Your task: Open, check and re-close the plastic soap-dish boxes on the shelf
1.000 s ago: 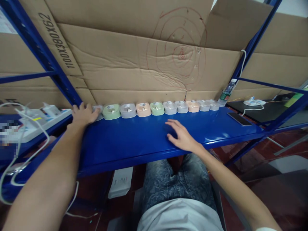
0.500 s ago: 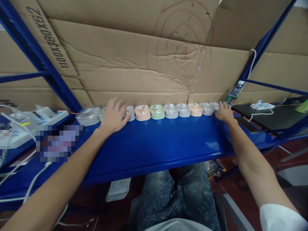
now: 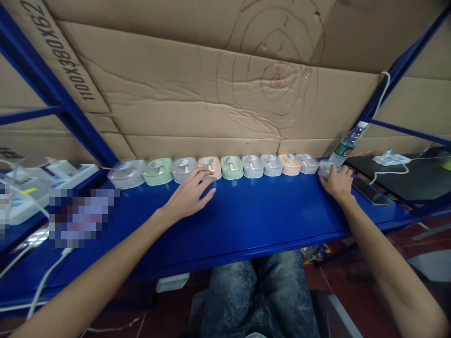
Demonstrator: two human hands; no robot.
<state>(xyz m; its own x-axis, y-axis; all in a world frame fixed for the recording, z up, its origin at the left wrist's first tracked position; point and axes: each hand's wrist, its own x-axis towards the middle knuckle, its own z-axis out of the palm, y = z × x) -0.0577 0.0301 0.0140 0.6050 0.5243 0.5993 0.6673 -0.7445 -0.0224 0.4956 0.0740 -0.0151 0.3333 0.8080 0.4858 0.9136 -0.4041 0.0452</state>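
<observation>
A row of small rounded plastic boxes with clear lids, in grey, green and peach, runs along the back of the blue shelf (image 3: 253, 211). My left hand (image 3: 193, 193) is open, fingers spread, just in front of the peach box (image 3: 210, 162) and partly covering it. To its left are a grey box (image 3: 183, 168), a green box (image 3: 158, 171) and a larger pale box (image 3: 127, 174). At the right end, my right hand (image 3: 338, 182) has its thumb and fingers around a pale clear-lidded box (image 3: 324, 167), which it partly hides.
A water bottle (image 3: 347, 145) leans behind my right hand. Beside that hand lies a dark phone (image 3: 370, 192). Power strips (image 3: 52, 183) and white cables lie at the left; another power strip (image 3: 391, 160) is at the right. Cardboard (image 3: 176, 84) backs the shelf between blue posts.
My left hand has moved right and toward me, uncovering the green and grey boxes at the left. My right hand stays at the row's right end. The view has shifted slightly.
</observation>
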